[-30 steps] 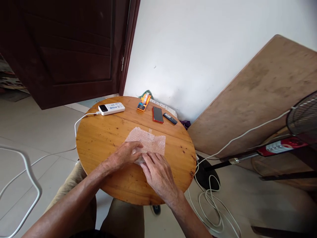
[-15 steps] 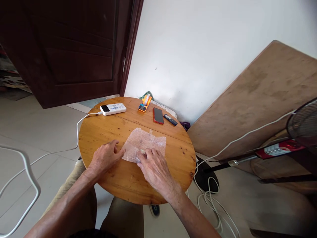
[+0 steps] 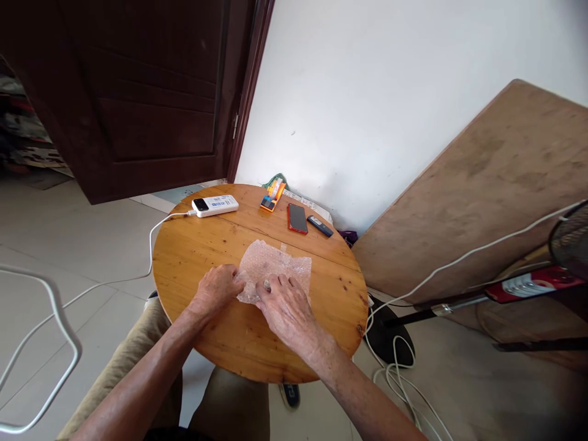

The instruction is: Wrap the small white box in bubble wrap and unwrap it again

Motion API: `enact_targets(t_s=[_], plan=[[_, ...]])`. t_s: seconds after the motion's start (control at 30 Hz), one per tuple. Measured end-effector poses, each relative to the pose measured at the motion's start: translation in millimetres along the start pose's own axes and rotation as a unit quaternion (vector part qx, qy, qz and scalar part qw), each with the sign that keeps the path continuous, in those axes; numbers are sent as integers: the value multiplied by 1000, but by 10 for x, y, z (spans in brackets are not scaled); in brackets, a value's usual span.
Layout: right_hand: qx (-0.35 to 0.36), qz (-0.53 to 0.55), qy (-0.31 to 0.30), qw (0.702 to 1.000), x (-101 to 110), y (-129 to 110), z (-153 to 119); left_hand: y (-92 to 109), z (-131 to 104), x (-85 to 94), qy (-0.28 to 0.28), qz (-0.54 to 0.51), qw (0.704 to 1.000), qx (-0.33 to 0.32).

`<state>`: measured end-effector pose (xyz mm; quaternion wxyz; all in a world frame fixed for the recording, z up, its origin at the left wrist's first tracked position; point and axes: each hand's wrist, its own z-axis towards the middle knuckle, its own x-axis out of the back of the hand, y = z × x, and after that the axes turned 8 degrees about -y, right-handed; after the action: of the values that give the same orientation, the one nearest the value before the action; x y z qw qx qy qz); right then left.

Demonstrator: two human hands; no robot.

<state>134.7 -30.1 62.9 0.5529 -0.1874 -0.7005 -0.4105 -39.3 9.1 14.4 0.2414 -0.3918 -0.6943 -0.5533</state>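
A sheet of clear bubble wrap lies on the round wooden table. At its left edge, my left hand has thumb and fingers closed on the plastic. My right hand rests on the near part of the sheet, fingers curled down and together. A small pale object shows at its thumb and forefinger; its kind is too small to tell, and the rest of it is hidden beneath the hand.
Along the table's back stand a white power bank with a cable, an orange tape dispenser, a red-edged phone and a dark handheld device. A fan stands at the right, and loose white cable lies on the floor.
My left hand has moved right onto the bubble wrap's left edge and closed on it. My right hand stays nearly in place on the sheet. The whole view has shifted slightly.
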Motion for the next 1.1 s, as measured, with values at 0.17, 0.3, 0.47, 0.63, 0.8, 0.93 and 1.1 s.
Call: enact_targets(t_s=[0.17, 0.3, 0.47, 0.63, 0.8, 0.93, 1.1], plan=[[1, 14, 4, 1000, -36, -3, 14, 93, 15, -50, 48, -152, 986, -38], [-6, 49, 15, 999, -34, 1, 5, 185, -10, -101, -27, -331, 942, -42], [-54, 178, 41, 982, -29, 26, -124, 271, -68, -113, -39, -346, 935, -64], [-73, 254, 66, 962, -66, 26, -244, 483, -178, -91, 42, -111, 989, -88], [-94, 289, 59, 951, -94, 55, -260, 638, -277, -84, 29, 17, 995, -97], [-87, 299, 61, 948, -102, 69, -257, 548, -337, -30, -23, 12, 984, -174], [-92, 287, 50, 952, -96, 82, -246, 336, -366, -47, -36, -33, 955, -293]])
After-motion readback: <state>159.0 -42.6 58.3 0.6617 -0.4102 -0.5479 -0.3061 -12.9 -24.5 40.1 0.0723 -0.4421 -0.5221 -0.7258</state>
